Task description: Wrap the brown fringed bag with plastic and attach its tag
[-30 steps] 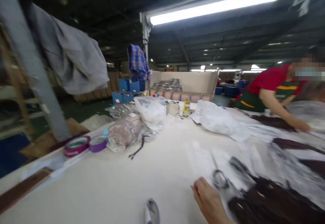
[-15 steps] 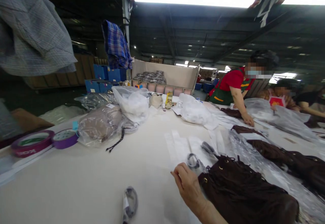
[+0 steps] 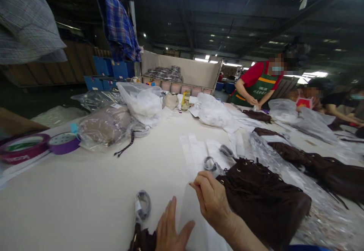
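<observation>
My right hand (image 3: 212, 196) is closed, thumb and fingers pinched together. Whatever is between its fingertips is too small or hidden to make out. A thin whitish sheet (image 3: 186, 205) lies on the table below it. Just right of that hand lies a dark brown drawstring bag (image 3: 264, 198) with metal eyelets and a grey wrapped loop (image 3: 209, 163) at its top. My left hand (image 3: 170, 228) is open, fingers stretched, low in the view. Beside it, at the bottom edge, is part of another dark brown item (image 3: 143, 239) with a plastic-wrapped grey strap loop (image 3: 143, 203).
Rolls of purple tape (image 3: 64, 143) and a taupe bag in clear plastic (image 3: 105, 126) lie left. Crumpled plastic (image 3: 213, 110), a bottle (image 3: 185, 100) and white sheets (image 3: 192, 150) are farther back. More brown bags (image 3: 315, 167) lie right. A co-worker (image 3: 258, 82) stands across the table.
My left hand has come into view from below, along with the dark brown item beside it. My right hand stays pinched in nearly the same place. The co-worker's hands have drawn together.
</observation>
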A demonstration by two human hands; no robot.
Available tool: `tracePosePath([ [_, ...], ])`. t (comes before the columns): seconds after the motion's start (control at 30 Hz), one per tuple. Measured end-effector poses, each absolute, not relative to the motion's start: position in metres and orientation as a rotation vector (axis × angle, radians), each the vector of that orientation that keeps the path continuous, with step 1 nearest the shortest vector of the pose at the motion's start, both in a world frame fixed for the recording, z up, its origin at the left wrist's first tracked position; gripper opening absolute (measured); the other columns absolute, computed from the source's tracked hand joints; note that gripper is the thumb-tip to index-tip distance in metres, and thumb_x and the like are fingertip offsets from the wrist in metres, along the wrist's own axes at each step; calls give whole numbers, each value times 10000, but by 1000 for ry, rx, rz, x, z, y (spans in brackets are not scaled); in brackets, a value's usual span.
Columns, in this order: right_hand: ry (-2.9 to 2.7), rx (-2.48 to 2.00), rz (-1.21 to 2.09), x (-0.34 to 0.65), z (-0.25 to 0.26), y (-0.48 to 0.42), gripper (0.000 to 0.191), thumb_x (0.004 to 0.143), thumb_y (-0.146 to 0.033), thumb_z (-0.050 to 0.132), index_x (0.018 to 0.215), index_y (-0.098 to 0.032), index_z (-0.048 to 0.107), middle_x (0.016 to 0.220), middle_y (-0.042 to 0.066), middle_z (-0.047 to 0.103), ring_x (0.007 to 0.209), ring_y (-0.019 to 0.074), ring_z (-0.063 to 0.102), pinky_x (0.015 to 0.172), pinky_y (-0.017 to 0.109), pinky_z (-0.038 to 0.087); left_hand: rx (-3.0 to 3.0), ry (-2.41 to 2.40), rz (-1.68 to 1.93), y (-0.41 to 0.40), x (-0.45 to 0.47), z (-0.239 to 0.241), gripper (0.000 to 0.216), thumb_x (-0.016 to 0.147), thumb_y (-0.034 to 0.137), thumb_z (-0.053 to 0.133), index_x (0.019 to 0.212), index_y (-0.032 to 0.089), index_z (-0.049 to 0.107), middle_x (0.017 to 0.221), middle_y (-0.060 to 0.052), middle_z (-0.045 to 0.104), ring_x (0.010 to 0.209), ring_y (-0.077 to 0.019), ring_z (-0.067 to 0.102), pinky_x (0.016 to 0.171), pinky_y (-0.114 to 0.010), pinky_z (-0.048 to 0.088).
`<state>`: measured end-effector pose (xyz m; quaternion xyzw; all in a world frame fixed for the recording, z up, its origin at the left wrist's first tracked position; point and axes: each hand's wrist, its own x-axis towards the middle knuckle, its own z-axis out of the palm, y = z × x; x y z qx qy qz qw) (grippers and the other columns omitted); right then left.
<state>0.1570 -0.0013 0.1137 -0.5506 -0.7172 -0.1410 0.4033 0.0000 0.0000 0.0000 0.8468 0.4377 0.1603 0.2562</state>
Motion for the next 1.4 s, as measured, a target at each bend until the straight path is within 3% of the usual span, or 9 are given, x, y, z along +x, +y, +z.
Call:
tracePosePath([
  [0.13, -1872, -1324, -373, 147, 129, -16, 155, 865, -76, 425, 752, -169, 476, 701, 49, 502, 661, 152, 472, 589, 255, 419, 2363, 775, 245, -3, -4, 10, 553, 580, 217, 748, 1095, 245, 548, 1243, -95, 506, 1163, -311, 436, 982, -483, 359],
  [0.27, -1565, -1389, -140, 145, 113, -35, 42, 839, -137, 504, 842, -171, 529, 922, 97, 557, 879, 190, 525, 767, 328, 442, 2235, 790, 245, -9, -7, 14, 662, 481, 47, 706, 1102, 201, 537, 1221, -91, 515, 1128, -266, 456, 960, -381, 403],
  [0.37, -998, -1478, 412, 148, 85, -47, 549, 638, -285, 728, 1119, -188, 481, 1206, 137, 491, 1118, 273, 470, 924, 442, 373, 2209, 743, 294, -9, -7, 15, 679, 482, 33, 664, 1128, 197, 529, 1265, -90, 489, 1175, -271, 424, 992, -375, 377],
  [0.43, -685, -1429, 892, 147, 69, -50, 762, 477, -292, 805, 1155, -162, 483, 1057, 120, 591, 987, 276, 563, 858, 428, 413, 2185, 700, 271, -9, -6, 21, 606, 512, 68, 651, 1099, 179, 547, 1243, -89, 509, 1168, -264, 432, 994, -367, 374],
  [0.53, -578, -1276, 1263, 142, 64, -46, 513, 426, -262, 818, 883, -111, 640, 678, 30, 637, 660, 180, 601, 703, 324, 442, 2175, 696, 199, -9, -5, 33, 500, 561, 101, 627, 1056, 149, 568, 1192, -87, 538, 1130, -236, 463, 981, -335, 384],
  [0.63, -607, -1172, 1238, 139, 79, -36, 378, 419, -254, 821, 739, -117, 673, 596, 5, 630, 563, 126, 557, 636, 277, 423, 2236, 736, 161, -11, -6, 41, 491, 597, 107, 620, 1082, 157, 565, 1145, -76, 555, 1096, -217, 489, 959, -320, 403],
  [0.9, -614, -1026, 968, 136, 120, -48, 474, 465, -200, 803, 899, -187, 612, 596, -63, 630, 600, 106, 567, 677, 256, 424, 2509, 844, 277, -22, -11, 52, 513, 592, 101, 708, 1073, 231, 585, 1294, -119, 423, 1174, -315, 398, 973, -495, 337],
  [1.1, -830, -1092, 779, 114, 130, -86, 490, 579, -165, 720, 1042, -196, 561, 636, -56, 635, 617, 124, 563, 671, 271, 420, 2780, 1040, 336, -58, -24, 66, 264, 733, 93, 555, 982, 178, 572, 1027, -84, 567, 930, -233, 552, 797, -369, 472],
  [1.4, -1020, -1213, 525, 90, 130, -123, 482, 658, -123, 629, 1121, -195, 513, 633, -62, 636, 600, 118, 582, 631, 236, 452, 3258, 394, 763, -71, -65, -10, 384, 698, 149, 551, 1080, 143, 514, 1162, -155, 577, 1058, -313, 559, 813, -350, 535],
])
